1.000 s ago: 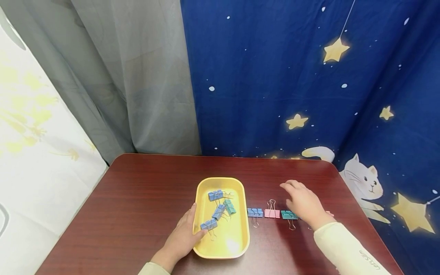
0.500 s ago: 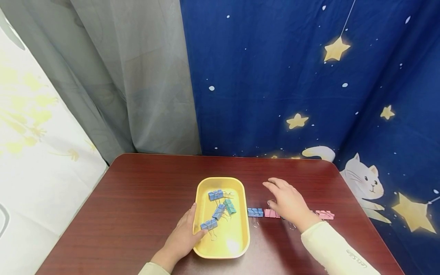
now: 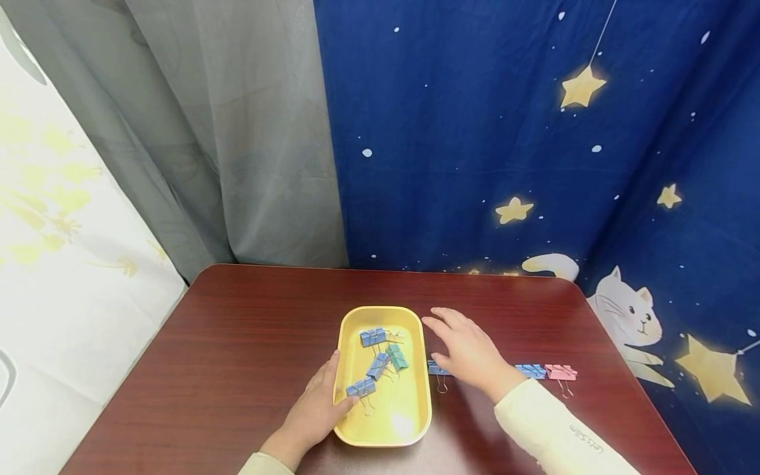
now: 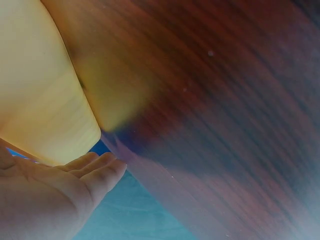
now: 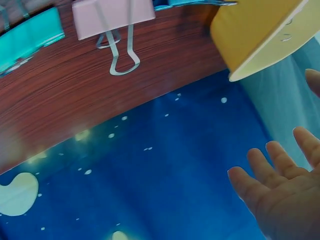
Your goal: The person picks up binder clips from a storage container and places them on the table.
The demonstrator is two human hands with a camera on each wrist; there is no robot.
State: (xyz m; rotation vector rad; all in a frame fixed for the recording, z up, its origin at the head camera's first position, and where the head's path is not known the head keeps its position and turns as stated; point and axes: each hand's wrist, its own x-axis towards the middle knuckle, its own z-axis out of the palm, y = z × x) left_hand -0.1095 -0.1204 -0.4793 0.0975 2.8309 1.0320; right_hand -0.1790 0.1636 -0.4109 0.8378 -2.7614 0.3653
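Note:
A yellow plastic tray [image 3: 410, 422] stands on the table with several binder clips in it: blue ones [image 3: 373, 337], a green one [image 3: 397, 357] and a pale yellow one near the back. My left hand [image 3: 311, 406] holds the tray's left side, thumb over the rim and fingers along the outer wall. Just right of the tray my right hand [image 3: 472, 349] hovers with fingers spread, holding nothing. Below it runs a row of binder clips. It covers the middle ones in the head view; a pink clip [image 5: 114, 17] and a green clip [image 5: 30, 37] show in the right wrist view.
At the row's left end a blue clip [image 3: 438, 368] sits close to the tray. Another blue clip [image 3: 530, 371] and a pink clip [image 3: 561, 373] form the right end. Behind the dark red table [image 3: 267, 316] hang a grey curtain [image 3: 273, 165] and a blue star-patterned curtain [image 3: 445, 165].
My right hand has moved left along the row to beside the tray, uncovering the blue and pink clips at the right end. The left hand and tray have stayed put.

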